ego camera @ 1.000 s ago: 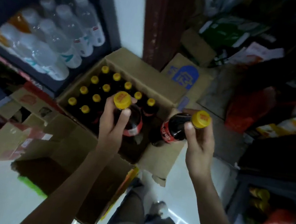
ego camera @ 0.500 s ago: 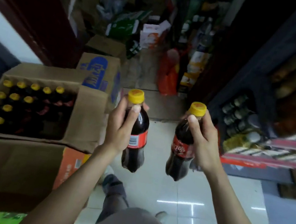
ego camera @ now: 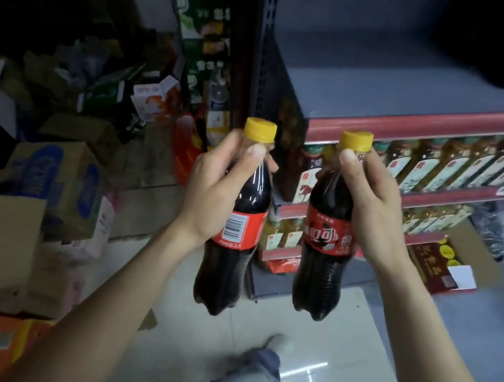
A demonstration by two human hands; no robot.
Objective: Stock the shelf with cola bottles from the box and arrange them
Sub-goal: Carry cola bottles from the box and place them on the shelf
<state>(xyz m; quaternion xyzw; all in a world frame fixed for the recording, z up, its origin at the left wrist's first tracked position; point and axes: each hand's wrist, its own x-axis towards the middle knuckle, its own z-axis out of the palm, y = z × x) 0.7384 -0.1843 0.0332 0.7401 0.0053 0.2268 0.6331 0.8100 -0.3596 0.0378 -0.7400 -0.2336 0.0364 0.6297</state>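
Bottles of cola, two, yellow-capped, held upright side by side above pale floor tiles (ego camera: pixel 334 352). Left bottle (ego camera: pixel 234 244) gripped at neck and shoulder by left hand (ego camera: pixel 214 191), thumb laid along the front, other fingers curled behind. Right bottle (ego camera: pixel 325 252) gripped likewise by right hand (ego camera: pixel 373 206), thumb tip just under the cap. Bottles near each other, not touching. Just beyond: grey shelf (ego camera: pixel 375 91) with red front edge, its top board bare where visible. Lower tiers packed with amber drinks (ego camera: pixel 457 160), labels too blurred to read. Left side: heaped cartons (ego camera: pixel 57 183), some open, and dim clutter further back, hard to make out. Dark mass at top right cut off by the frame. Open carton (ego camera: pixel 463 264) on the floor at right. Trouser leg and shoe (ego camera: pixel 272 346) below, blurred.
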